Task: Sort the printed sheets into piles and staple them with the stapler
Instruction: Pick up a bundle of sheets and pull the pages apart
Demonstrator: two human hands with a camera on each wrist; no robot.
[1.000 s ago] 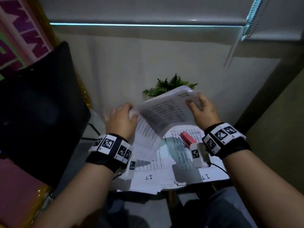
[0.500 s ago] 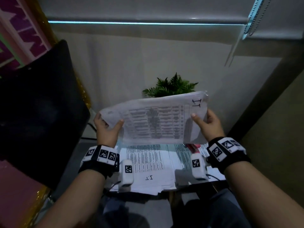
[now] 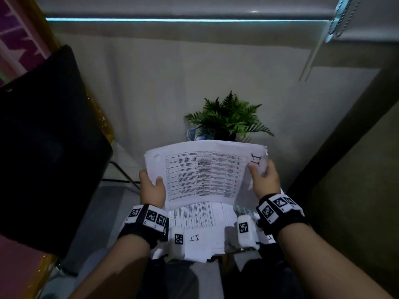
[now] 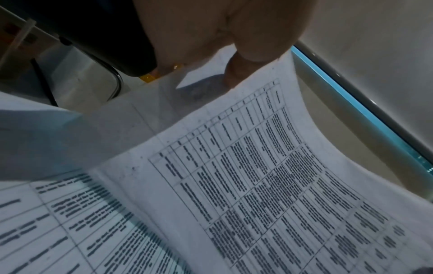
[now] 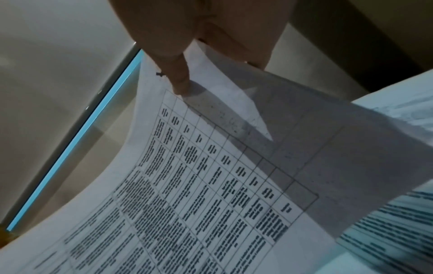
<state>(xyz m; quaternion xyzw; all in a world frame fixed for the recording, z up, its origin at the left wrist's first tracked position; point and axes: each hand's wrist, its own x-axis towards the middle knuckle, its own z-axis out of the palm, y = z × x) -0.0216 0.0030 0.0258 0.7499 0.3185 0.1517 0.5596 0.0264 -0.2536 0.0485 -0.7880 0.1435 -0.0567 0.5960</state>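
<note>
Since a second ago the held sheets (image 3: 205,173) have been turned from a bent, half-folded bundle to a flat spread facing the person, table side up, and since half a second ago they have barely shifted; the red stapler seen on the papers then is now hidden behind the sheets and the right wrist.

The left hand (image 3: 152,188) pinches the sheets at their 9 o'clock edge, thumb on the printed face and fingers curled behind. The right hand (image 3: 264,182) pinches the 3 o'clock edge the same way, its thumb just below a handwritten "1.1" mark. Both wrist views show a thumb pressed on the ruled table with the paper bowing between the two grips.

Below the held sheets, towards 6 o'clock, a loose pile of printed sheets (image 3: 194,223) lies on the small table, its front sheet also marked "1.1"; more paper (image 3: 244,210) shows at about 4 o'clock beside the right wrist. A potted fern (image 3: 226,119) stands at 12 o'clock beyond the papers, and a dark chair (image 3: 43,147) fills the 9 o'clock side.

By my reading, sorting is under way: the person appears to be checking this set's label before placing it. The pile edges look ragged, and whether any set is already stapled cannot be told, so squaring and stapling seem still ahead.
</note>
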